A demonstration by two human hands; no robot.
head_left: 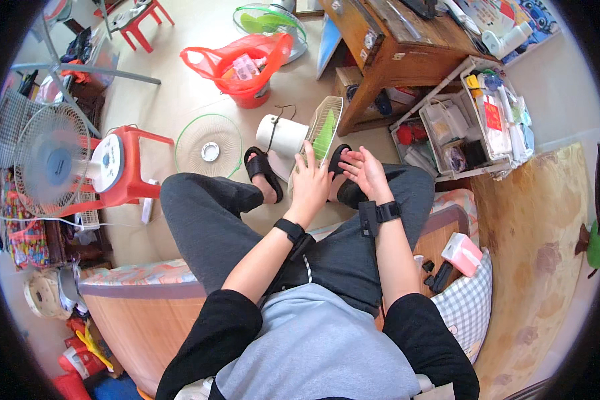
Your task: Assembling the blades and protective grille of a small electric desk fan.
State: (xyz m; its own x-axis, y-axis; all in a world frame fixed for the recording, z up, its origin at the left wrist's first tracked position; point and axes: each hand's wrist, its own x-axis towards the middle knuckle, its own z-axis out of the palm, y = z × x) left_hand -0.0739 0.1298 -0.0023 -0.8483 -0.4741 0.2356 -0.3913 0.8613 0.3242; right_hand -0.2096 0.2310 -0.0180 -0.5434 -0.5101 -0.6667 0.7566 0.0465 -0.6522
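Observation:
An electric fan with green blades (324, 135) and a white motor housing (283, 135) lies tilted on the floor between my feet, its wire cage (335, 107) facing right. My left hand (309, 185) reaches over the cage's near edge with its fingers apart; I cannot tell whether it grips the wire. My right hand (367, 175) is raised to the right of the fan, palm turned inward, fingers spread and holding nothing. A round wire grille with a green rim (209, 147) lies flat on the floor to the left of the fan, separate from it.
Beyond the fan stands a red bucket (251, 99) lined with a red plastic bag. Another fan (57, 160) and a red stool (137, 157) are at the left. A wooden desk (373, 87) and a white storage rack (440, 127) stand right. I sit on a bed (140, 313).

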